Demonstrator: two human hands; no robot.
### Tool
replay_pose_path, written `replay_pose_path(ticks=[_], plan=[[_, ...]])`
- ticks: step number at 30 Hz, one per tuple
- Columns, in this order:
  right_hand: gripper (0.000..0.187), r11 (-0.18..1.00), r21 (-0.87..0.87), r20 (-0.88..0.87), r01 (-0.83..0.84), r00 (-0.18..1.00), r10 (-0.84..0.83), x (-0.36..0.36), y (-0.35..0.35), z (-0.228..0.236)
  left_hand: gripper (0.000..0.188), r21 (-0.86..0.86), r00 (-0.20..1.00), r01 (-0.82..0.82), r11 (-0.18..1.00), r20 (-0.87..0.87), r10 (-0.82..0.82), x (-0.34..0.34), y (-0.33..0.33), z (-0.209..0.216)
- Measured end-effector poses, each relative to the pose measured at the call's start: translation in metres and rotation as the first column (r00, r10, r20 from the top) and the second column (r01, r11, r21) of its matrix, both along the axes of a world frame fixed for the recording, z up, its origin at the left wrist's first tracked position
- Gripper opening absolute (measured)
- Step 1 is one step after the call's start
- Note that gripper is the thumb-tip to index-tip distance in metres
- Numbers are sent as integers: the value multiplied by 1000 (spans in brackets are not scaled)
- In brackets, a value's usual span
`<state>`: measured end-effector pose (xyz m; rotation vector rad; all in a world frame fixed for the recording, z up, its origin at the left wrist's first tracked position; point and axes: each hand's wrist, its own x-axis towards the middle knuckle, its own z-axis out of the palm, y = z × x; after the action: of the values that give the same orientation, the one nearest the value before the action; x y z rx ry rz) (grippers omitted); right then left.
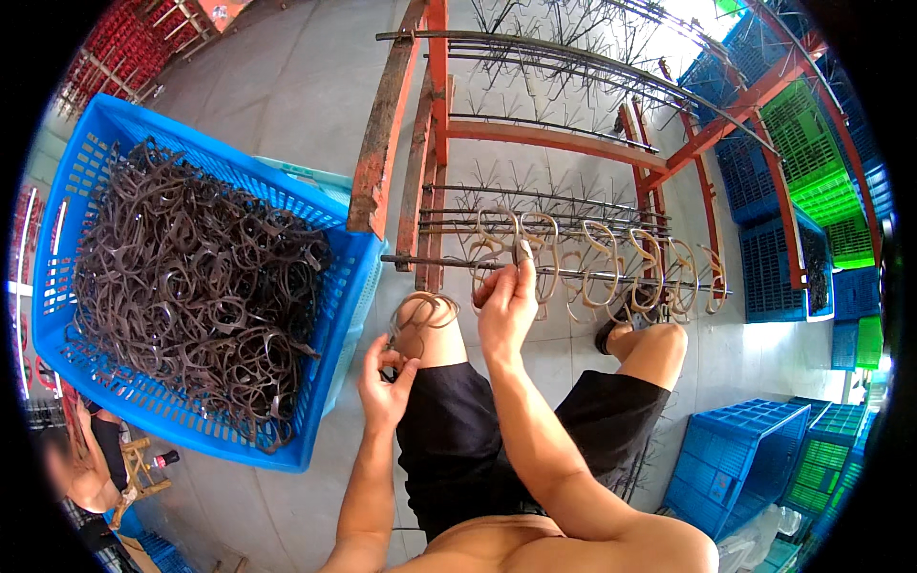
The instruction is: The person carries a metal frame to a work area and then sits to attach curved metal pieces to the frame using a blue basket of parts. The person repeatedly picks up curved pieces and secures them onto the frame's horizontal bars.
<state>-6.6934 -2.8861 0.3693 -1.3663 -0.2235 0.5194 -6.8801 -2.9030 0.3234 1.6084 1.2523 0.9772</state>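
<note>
My left hand [384,390], fingers curled, holds a few brown eyeglass frames [441,307] in front of my left knee. At the near rod [430,262] of an orange metal rack, my right hand [506,310] is raised, with thumb and index finger closed on a tan eyeglass frame [543,229]. Part of that frame is hidden behind the fingers. Several more tan eyeglass frames [600,250] hang in a row along this rod, to the right of my hand. On the left, a big blue plastic basket [205,447] is heaped with dark brown eyeglass frames [191,286].
The orange rack [554,139] carries several more rods with thin wire hooks [535,57]. Blue crates [731,458] and green crates [807,134] stand at the right. Another person [91,468] sits at the lower left, near a small wooden stool [143,468].
</note>
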Motion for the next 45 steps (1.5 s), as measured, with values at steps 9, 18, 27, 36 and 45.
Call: replay_pose_path(ticks=[9, 18, 27, 36, 45], plan=[[17, 997, -22, -71, 71, 995, -72, -5, 23, -19, 35, 389, 961, 57, 919, -272, 56, 10, 10, 5], [19, 992, -72, 20, 100, 995, -98, -6, 32, -14, 54, 11, 927, 255, 967, -288, -241, 2, 12, 17], [21, 992, 39, -64, 122, 991, -119, -7, 30, -18, 39, -46, 946, 260, 964, -186, -265, -1, 13, 24], [19, 995, -64, 45, 80, 996, -77, -9, 33, -22, 25, -125, 961, 84, 989, -252, -113, -5, 14, 16], [28, 980, -198, 316, -5, 946, 68, -22, 33, -23, 13, -720, 890, 380, 580, 455, -18, -57, 17, 25]])
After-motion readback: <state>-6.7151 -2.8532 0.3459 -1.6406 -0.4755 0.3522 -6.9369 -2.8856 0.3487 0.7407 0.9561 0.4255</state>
